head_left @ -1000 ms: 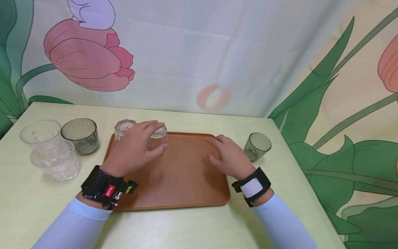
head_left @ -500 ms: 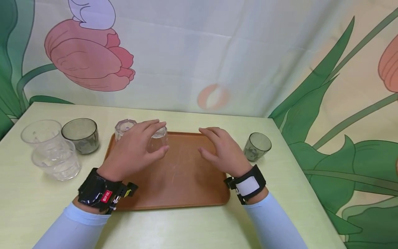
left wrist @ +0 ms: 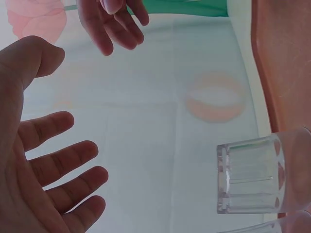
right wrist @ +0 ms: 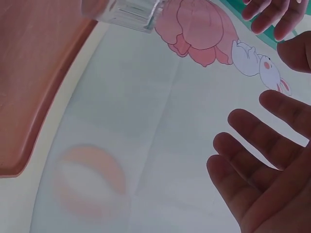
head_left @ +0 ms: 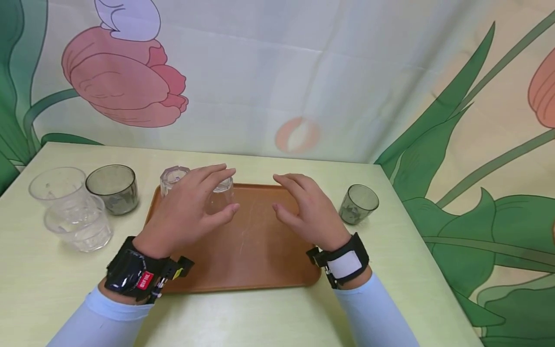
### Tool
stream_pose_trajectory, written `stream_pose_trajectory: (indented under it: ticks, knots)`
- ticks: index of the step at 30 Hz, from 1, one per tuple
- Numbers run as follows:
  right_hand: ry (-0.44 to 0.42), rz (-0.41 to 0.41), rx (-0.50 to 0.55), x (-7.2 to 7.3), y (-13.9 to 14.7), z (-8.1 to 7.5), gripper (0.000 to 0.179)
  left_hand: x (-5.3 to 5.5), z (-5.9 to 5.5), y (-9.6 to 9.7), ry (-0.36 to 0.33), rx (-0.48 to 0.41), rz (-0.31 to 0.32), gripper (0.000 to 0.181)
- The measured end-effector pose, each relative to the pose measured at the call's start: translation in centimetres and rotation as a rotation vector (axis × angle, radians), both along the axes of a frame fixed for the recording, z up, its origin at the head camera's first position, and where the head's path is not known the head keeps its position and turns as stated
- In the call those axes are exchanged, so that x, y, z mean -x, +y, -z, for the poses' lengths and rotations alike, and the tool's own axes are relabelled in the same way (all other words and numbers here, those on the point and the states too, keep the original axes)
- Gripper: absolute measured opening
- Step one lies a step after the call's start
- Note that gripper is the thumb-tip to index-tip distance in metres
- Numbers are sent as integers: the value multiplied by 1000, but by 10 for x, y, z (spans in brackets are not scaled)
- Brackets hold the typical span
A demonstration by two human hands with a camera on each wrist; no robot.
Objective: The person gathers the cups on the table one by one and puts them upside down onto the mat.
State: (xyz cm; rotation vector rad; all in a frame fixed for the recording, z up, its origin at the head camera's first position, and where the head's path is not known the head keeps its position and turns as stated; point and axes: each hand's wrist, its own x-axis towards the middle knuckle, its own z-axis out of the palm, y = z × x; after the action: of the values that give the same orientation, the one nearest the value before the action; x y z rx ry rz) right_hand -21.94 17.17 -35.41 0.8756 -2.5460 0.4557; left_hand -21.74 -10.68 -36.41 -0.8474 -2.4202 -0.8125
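My left hand (head_left: 184, 207) hovers over the left part of a brown tray (head_left: 256, 250), fingers spread and holding nothing. Behind it, partly covered in the head view, two clear glasses stand upside down on the tray: one faceted glass (head_left: 173, 176) at the back left corner and another glass (head_left: 223, 193) just beyond my fingers. In the left wrist view a clear glass (left wrist: 250, 177) shows beside the hand, apart from it. Over the tray's right side is my right hand (head_left: 310, 209), its fingers relaxed and nothing in it. The two palms face each other across a gap.
Left of the tray stand two clear glasses, one glass (head_left: 56, 185) behind another glass (head_left: 80, 224), plus a smoky grey glass (head_left: 113, 190). A smaller smoky glass (head_left: 359, 205) stands to the right. A printed curtain (head_left: 243, 86) hangs behind the pale table (head_left: 234, 318).
My right hand has moved left over the tray, closer to the left hand. The left hand has shifted only slightly, its thumb a little further right. The glasses have stayed in place.
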Motion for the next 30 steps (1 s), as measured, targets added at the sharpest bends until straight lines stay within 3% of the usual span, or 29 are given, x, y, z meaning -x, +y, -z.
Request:
stream_pose_trajectory:
  ticks: [7, 30]
  knots:
    - [22, -14, 39, -6, -2, -6, 53, -2, -6, 1, 13, -16, 21, 63]
    - [4, -26, 43, -7, 0, -3, 53, -5, -2, 3, 13, 10, 24, 64]
